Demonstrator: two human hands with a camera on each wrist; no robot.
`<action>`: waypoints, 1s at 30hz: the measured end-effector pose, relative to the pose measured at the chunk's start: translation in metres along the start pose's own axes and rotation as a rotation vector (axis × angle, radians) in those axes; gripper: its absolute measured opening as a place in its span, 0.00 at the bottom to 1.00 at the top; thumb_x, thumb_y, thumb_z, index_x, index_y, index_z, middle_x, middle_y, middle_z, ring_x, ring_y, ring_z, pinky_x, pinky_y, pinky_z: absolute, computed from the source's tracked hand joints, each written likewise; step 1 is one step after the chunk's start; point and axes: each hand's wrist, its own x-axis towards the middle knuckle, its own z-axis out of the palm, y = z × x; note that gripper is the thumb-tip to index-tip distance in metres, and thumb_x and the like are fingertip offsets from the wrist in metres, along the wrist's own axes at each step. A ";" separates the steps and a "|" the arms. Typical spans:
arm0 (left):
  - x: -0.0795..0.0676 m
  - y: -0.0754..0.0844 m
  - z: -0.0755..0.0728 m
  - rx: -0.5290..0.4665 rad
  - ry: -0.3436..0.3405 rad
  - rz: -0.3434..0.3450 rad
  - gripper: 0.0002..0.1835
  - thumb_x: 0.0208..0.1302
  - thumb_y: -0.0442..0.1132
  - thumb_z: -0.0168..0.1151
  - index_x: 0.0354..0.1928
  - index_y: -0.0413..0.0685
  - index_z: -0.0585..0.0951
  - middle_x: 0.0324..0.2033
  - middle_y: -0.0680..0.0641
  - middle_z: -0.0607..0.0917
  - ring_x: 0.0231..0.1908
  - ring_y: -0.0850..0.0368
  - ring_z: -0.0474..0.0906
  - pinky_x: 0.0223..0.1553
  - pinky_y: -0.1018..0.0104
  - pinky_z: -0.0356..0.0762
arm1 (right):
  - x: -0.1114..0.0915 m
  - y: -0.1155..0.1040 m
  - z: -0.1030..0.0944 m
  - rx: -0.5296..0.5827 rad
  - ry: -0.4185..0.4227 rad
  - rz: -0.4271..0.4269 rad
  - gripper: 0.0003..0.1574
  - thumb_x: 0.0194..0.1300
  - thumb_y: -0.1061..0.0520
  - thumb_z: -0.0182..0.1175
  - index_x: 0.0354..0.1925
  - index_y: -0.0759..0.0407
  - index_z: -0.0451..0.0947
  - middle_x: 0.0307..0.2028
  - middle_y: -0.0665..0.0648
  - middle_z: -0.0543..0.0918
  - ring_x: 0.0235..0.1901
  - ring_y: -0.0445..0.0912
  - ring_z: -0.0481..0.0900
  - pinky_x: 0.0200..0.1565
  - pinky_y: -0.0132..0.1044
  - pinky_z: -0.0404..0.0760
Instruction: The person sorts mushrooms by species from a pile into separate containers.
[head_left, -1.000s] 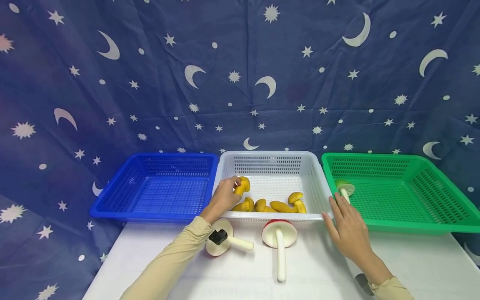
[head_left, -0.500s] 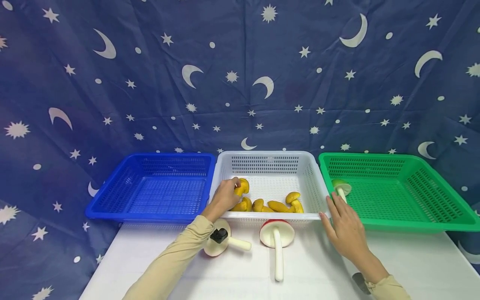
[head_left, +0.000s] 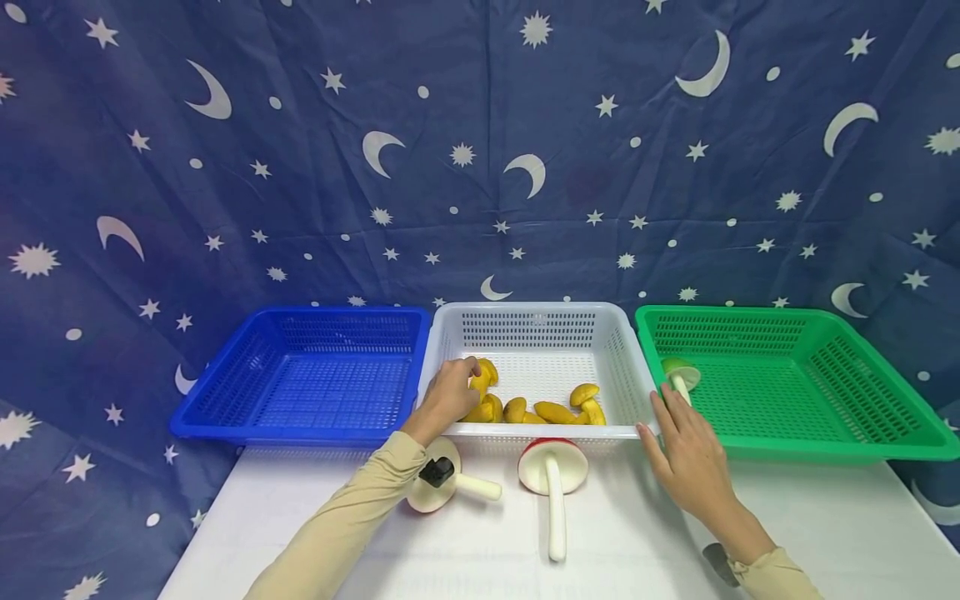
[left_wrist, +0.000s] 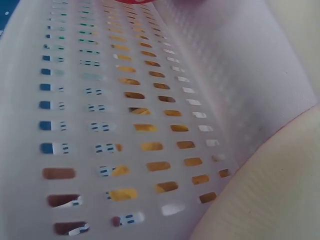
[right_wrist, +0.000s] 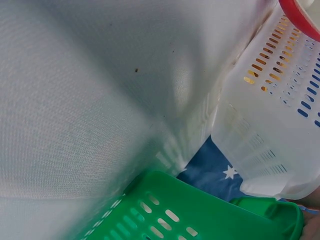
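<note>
In the head view, my left hand reaches over the near rim of the white basket and pinches a yellow toy mushroom. Part of that mushroom hides behind the fingers. Several more yellow mushrooms lie along the basket's near side. My right hand is by the white basket's near right corner, fingers extended along the edge of the green basket. Inside the green basket, near its left wall, leans a green-capped mushroom. Neither wrist view shows what the fingers do.
A blue basket stands left of the white one. On the white table, in front of the baskets, lie two red-capped mushrooms with pale undersides, one pointing its stem toward me, the other partly behind my left forearm. A patterned curtain hangs behind.
The head view has shifted slightly. Both hands stay almost where they were, the left still holding the yellow mushroom.
</note>
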 end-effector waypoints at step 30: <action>-0.077 -0.005 -0.056 -0.264 0.150 0.189 0.10 0.50 0.27 0.66 0.36 0.45 0.83 0.35 0.48 0.84 0.37 0.51 0.80 0.32 0.62 0.81 | 0.000 0.001 0.002 -0.001 0.027 -0.013 0.36 0.68 0.46 0.52 0.63 0.70 0.66 0.65 0.68 0.65 0.62 0.65 0.64 0.58 0.60 0.64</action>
